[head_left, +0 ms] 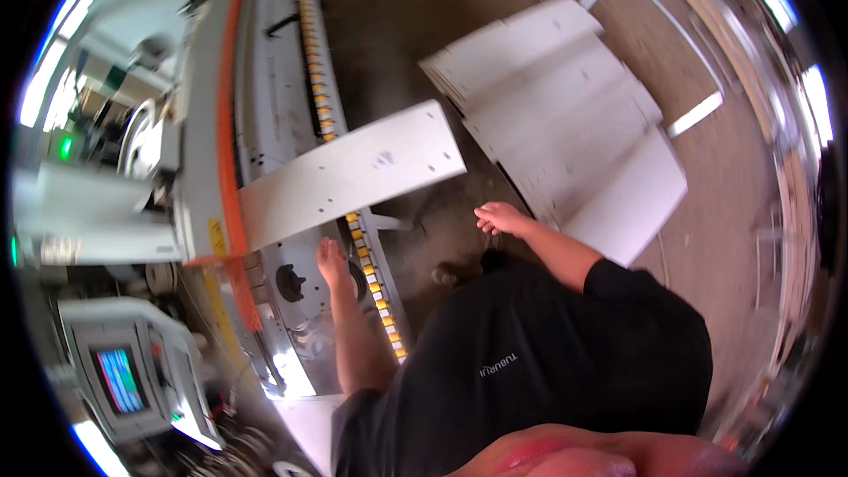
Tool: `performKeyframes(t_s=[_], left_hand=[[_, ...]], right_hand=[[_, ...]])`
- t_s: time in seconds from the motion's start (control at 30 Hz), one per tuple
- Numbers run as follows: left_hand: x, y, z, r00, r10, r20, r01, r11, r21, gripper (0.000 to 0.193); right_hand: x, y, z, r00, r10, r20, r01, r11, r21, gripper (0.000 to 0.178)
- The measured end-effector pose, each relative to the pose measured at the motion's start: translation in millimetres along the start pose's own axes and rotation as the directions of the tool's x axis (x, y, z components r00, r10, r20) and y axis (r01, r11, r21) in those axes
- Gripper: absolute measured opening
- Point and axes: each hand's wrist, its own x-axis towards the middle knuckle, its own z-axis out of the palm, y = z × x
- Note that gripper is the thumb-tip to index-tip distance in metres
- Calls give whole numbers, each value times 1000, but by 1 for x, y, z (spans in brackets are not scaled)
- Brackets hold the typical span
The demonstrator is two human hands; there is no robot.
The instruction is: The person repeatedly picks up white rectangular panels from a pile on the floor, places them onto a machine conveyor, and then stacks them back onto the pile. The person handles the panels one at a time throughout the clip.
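A long white panel with several small drilled holes lies across the machine's conveyor, its far-left end against the orange strip. My left hand is over the machine bed, just below the panel's near edge; its fingers are smeared, and whether they touch the panel cannot be made out. My right hand hangs in the air to the right of the conveyor, between the panel and a stack of white boards. Its fingers are curled in, with nothing visible in them.
A chain of yellow and white rollers runs along the machine's right side. At the lower left stands a control box with a lit screen. A white metal frame is on the floor behind the boards. A black round knob sticks up from the bed.
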Motion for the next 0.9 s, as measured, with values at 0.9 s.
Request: performKeyframes(t_s=[0.9], left_hand=[[-36,-46,85,953,301,19,-125,337,933,44]], right_hand=[[181,235,-194,724,185,-665,-570,703,-426,93]])
